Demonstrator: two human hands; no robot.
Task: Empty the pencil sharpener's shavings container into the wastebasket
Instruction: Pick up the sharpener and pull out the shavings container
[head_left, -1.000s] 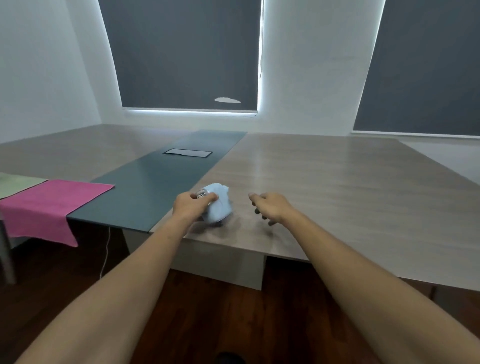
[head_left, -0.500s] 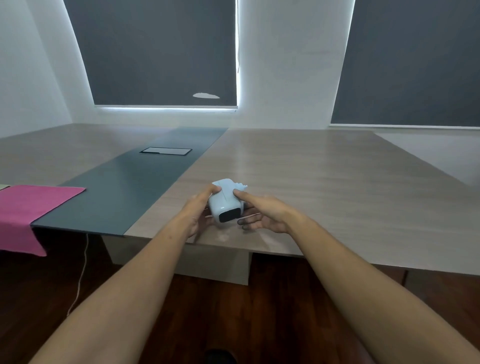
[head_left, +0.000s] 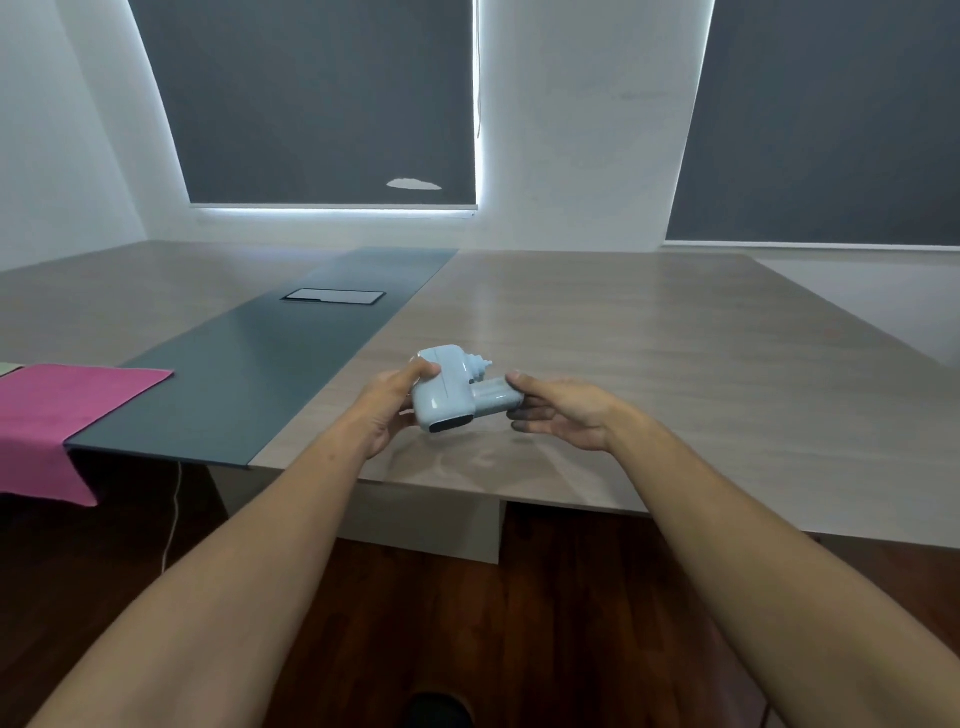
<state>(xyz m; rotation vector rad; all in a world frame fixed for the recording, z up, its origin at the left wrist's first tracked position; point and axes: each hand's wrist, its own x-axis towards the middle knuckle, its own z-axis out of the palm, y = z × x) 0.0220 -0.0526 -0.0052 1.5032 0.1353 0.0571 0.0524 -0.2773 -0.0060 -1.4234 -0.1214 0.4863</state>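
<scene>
A pale blue pencil sharpener (head_left: 442, 395) is held just above the wooden table (head_left: 649, 364) near its front edge. My left hand (head_left: 389, 405) grips the sharpener's body from the left. My right hand (head_left: 561, 415) pinches a translucent shavings container (head_left: 496, 397) that sticks out of the sharpener's right side. A small crank knob shows at the sharpener's back. No wastebasket is in view.
A dark grey strip (head_left: 270, 353) with a cable hatch (head_left: 333, 296) runs down the table's left part. A pink cloth (head_left: 57, 415) hangs over a surface at the far left. Dark wood floor (head_left: 493, 623) lies below, with a white cable (head_left: 174, 514) under the table.
My left hand lifted the sharpener off the table and turned it. My right hand came in, took hold of the shavings container and has drawn it partway out to the right.
</scene>
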